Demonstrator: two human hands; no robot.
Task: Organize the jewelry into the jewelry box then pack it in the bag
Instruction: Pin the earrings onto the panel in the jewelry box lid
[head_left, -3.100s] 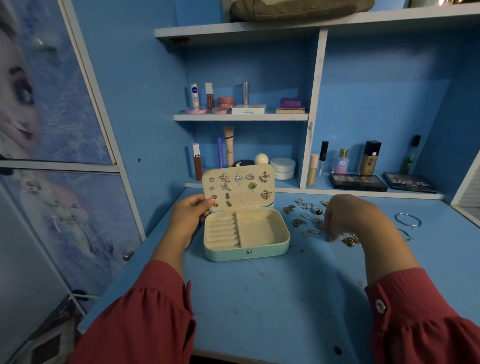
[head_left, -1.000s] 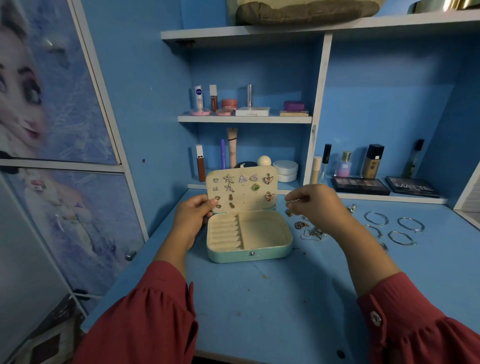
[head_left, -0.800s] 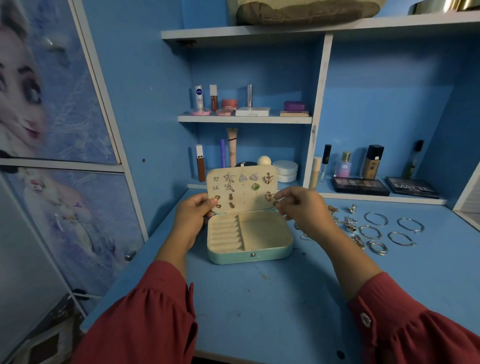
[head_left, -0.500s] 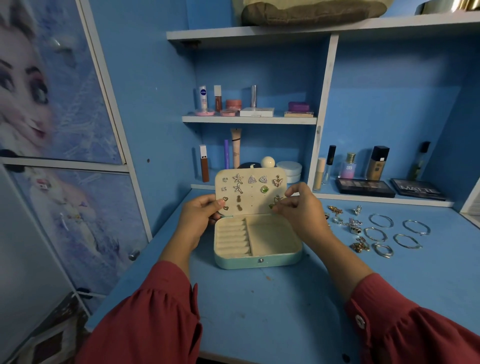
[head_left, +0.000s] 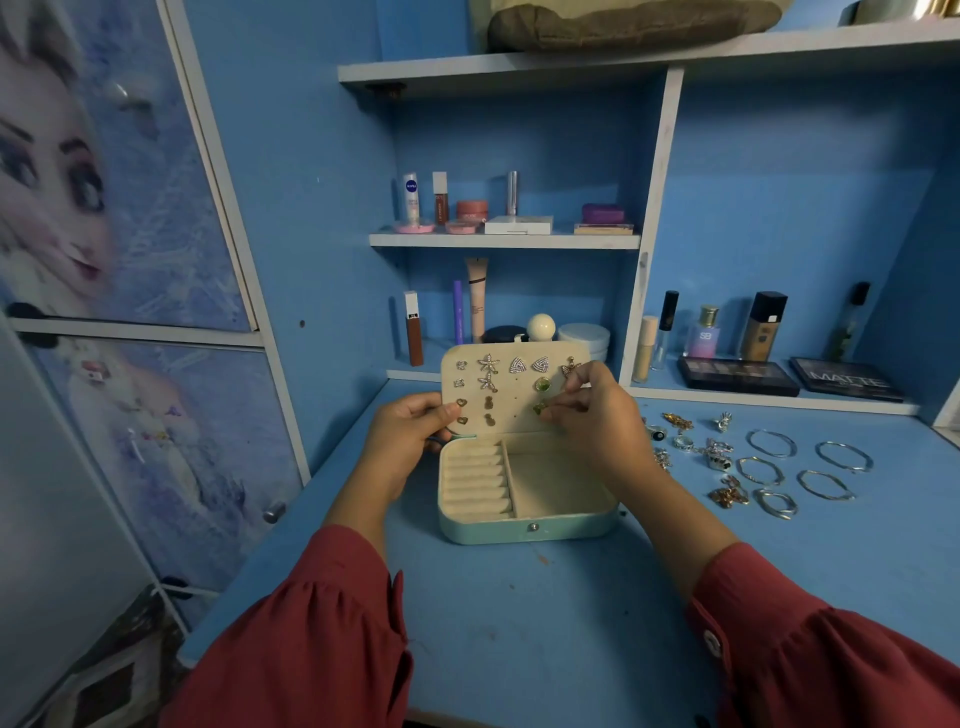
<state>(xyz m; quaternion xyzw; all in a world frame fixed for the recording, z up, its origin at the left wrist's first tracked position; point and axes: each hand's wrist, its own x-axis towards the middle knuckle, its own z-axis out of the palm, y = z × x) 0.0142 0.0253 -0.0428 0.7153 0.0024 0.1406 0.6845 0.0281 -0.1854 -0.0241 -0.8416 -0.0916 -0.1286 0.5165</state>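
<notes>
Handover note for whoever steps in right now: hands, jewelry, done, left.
Left hand grips the left edge of the jewelry box lid, holding it upright.
Right hand pinches a small green earring against the lid's lower right.
Done: several earrings already sit on the lid; the box's lower tray looks empty.
Left: rings and charms and six bangles lie loose on the desk, right of the box. Load them, close the box, pack it. The bag appears to lie on the top shelf.

Blue desk (head_left: 519, 613) (jewelry box (head_left: 524, 527), bangles (head_left: 802, 465))
</notes>
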